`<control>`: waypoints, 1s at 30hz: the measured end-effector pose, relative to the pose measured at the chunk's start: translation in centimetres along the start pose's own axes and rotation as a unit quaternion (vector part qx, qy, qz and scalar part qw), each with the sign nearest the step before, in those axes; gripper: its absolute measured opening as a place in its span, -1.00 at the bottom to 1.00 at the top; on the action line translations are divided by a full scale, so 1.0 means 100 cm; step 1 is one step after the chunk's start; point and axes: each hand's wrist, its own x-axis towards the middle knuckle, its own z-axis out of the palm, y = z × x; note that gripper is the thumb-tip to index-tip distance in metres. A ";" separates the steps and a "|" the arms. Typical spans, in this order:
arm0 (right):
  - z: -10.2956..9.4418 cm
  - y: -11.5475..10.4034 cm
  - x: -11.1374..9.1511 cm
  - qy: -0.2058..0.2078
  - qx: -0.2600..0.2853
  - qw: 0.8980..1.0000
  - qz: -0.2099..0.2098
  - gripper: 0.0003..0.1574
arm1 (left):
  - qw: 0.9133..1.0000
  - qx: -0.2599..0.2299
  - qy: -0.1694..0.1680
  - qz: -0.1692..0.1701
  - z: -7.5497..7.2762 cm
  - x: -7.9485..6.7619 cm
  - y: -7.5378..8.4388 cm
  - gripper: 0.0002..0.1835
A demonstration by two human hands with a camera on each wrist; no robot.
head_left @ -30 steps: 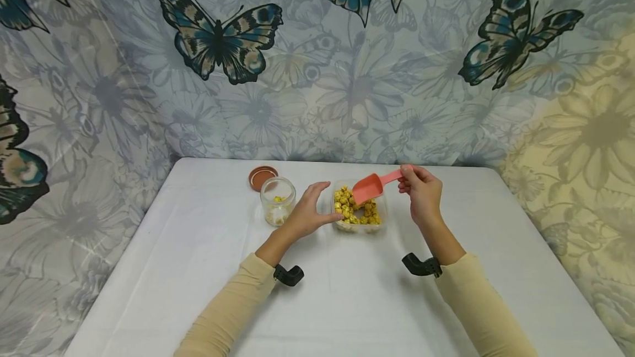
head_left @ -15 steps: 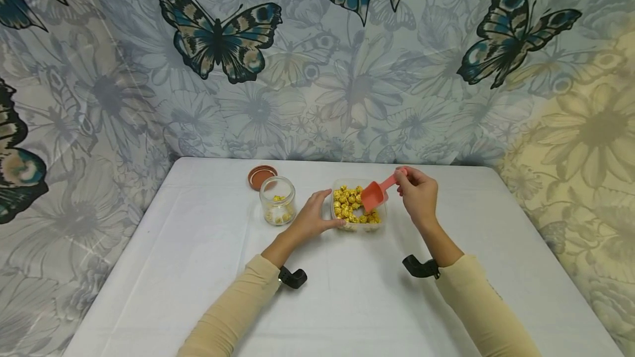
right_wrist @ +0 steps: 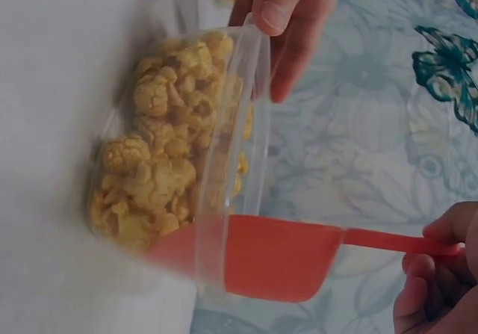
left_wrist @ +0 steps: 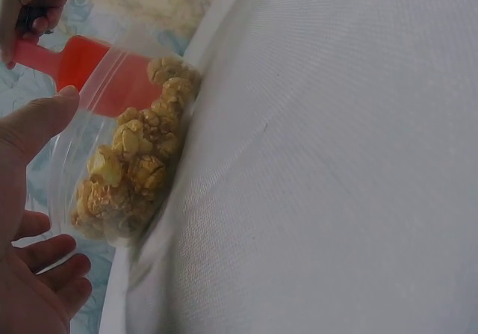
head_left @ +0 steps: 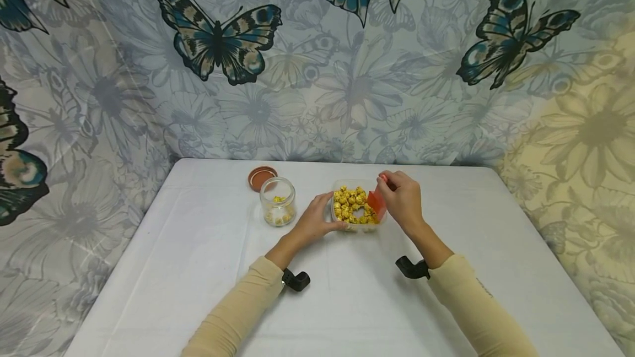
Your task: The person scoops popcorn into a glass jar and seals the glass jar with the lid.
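Note:
A clear plastic container of yellow-coated popcorn stands on the white table. My left hand holds its left side, the thumb at the front rim and the fingers behind. In the left wrist view, the fingers curl loosely beside the wall. My right hand pinches the handle of a pink-red scoop between thumb and fingers. The scoop stands steeply inside the container's right side, its tip low among the popcorn. A bare patch of the container's floor shows in the middle of the popcorn.
Left of the container stands an open glass jar with a little popcorn at the bottom. Its brown-red lid lies behind it, underside up. A butterfly-print cloth hangs beyond the table's back edge.
My right hand has moved left and down, turning the scoop from nearly level above the popcorn to steep inside the container. My left hand has shifted slightly right, onto the container's side.

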 end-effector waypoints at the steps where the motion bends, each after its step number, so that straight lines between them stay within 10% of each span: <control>1: 0.000 0.000 0.001 -0.005 -0.003 1.000 0.001 -0.88 | 1.000 0.000 0.001 -0.001 0.000 0.000 0.000 0.01; 30: -0.002 0.003 0.002 -0.028 0.002 1.000 -0.009 -0.87 | 1.000 0.024 -0.001 0.002 0.000 0.001 -0.002 0.00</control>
